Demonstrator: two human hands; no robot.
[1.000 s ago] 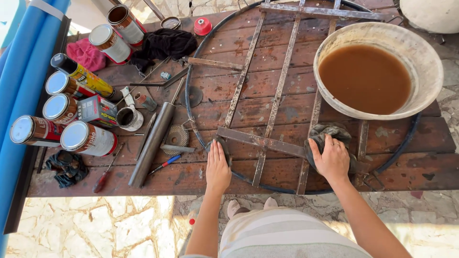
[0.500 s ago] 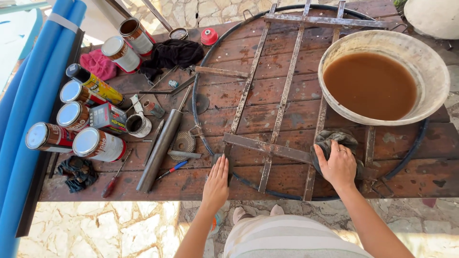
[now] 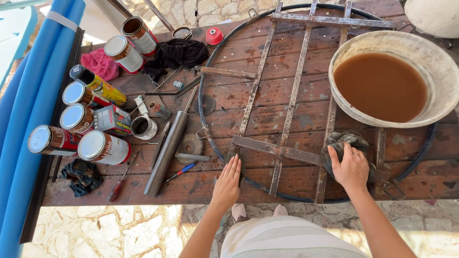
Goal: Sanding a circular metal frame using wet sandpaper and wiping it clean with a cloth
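Bare wood w/ room btwn the left hand (image 3: 226, 184) & right hand (image 3: 352, 168), but rusty frame (image 3: 287, 110) bars cross it. Big bowl (image 3: 442, 71) of brown water blocks the far right. Cans (image 3: 103, 147), pipe (image 3: 167, 153) & small tools crowd the left side.

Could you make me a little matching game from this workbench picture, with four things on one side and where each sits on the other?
Things:
1. basin
2. grey rag
3. red cap
4. paint cans

Places:
A. under the right hand
B. left side, beside the blue tubes
C. top right, full of brown liquid
D. far edge, near the black cloth

Pairs: 1-C, 2-A, 3-D, 4-B
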